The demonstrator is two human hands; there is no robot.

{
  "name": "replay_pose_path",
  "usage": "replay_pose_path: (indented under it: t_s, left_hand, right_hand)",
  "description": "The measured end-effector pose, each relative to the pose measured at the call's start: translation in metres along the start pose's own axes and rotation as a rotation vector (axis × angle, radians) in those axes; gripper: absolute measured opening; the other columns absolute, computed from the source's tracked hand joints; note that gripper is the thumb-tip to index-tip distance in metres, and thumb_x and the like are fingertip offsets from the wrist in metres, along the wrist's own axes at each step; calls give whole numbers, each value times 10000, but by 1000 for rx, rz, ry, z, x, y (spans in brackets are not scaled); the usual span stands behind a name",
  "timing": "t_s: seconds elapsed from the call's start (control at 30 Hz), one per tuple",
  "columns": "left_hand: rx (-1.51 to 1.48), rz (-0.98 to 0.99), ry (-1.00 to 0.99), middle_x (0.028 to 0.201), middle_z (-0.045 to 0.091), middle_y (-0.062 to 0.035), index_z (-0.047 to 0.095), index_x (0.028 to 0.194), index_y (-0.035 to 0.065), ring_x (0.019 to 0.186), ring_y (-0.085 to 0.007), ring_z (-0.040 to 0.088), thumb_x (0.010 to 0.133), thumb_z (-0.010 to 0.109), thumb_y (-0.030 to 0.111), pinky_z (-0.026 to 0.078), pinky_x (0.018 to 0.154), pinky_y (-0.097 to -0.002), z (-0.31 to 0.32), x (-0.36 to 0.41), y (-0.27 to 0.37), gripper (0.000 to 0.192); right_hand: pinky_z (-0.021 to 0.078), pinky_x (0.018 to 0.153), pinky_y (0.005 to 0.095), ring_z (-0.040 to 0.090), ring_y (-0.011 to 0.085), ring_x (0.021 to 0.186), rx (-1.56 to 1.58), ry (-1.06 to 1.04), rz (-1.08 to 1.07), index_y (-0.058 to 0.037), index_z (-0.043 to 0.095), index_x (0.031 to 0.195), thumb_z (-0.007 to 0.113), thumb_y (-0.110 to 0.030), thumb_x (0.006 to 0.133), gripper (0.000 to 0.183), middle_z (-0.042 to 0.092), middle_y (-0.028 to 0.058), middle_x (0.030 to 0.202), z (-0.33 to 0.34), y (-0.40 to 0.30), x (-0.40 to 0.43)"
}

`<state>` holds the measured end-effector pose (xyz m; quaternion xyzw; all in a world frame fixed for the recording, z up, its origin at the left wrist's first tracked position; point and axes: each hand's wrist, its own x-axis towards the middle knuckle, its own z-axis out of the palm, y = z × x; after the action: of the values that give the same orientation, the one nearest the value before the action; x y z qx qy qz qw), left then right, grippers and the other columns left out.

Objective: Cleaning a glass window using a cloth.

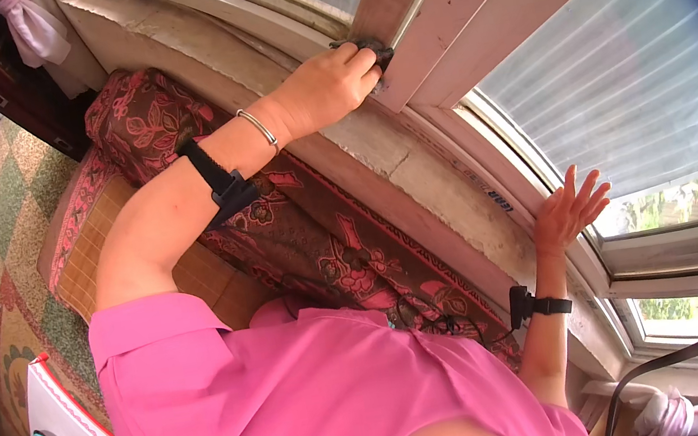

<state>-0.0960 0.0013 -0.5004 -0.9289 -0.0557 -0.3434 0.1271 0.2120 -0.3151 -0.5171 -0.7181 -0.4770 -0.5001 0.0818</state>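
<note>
My left hand [329,91] is closed around a dark, crumpled cloth [384,53]. The cloth lies against the lower end of the upright window frame [421,22], where it meets the sill. A metal bangle [258,130] and a black strap with a small device [223,182] are on that forearm. On the right, my right hand [569,214] is raised with its fingers spread and nothing in it. It is beside the lower rail and in front of the window glass [616,87]; whether it touches them I cannot tell. Another black strap [551,306] circles that wrist.
The worn stone windowsill [422,162] runs diagonally below the window. Against it stands a seat with a dark red floral cover [355,258] and a brown mat [95,237]. Cables [448,322] lie on the cover. A tied curtain [35,31] hangs upper left; a white-clothed table [64,407] stands lower left.
</note>
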Motion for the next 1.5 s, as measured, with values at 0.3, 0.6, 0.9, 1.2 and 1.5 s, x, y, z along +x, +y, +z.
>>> replay_pose_path:
  t_s: [0.3,0.6,0.9,1.2,1.5]
  left_hand:
    - [170,-237,-75,977,559,-140,628,1046,46,936,-317,603,835,557,79,513,816,-366,-9,-38,-75,225]
    - [139,-561,-74,1007,614,-158,654,1019,19,974,-364,591,807,559,37,486,873,-429,-4,-50,-163,232]
    - [-66,-515,-92,1005,631,-168,682,998,0,954,-376,602,823,544,60,491,856,-433,-10,-21,-102,231]
    - [-464,-339,-17,923,584,-151,671,919,-2,863,-335,609,803,546,41,515,779,-414,0,11,8,176]
    - [-215,-178,-26,935,579,-81,666,947,49,933,-262,580,778,601,39,536,780,-358,2,4,1,181]
  right_hand:
    - [64,1177,533,61,357,1479,25,14,-29,-149,466,1412,472,-118,946,467,187,107,1592,-2,-1,3]
    - [79,1176,530,66,358,1479,28,19,-25,-143,465,1409,484,-102,944,468,200,111,1587,-2,-2,4]
    - [102,1176,530,110,368,1471,24,38,-4,-147,479,1395,506,-79,932,468,242,115,1571,-2,-3,3]
    - [95,1179,527,101,359,1473,20,-10,18,-165,476,1403,518,-90,922,488,236,96,1573,0,-1,0]
    - [79,1179,538,71,356,1477,35,4,-9,-158,455,1416,500,-103,931,491,194,90,1586,0,0,2]
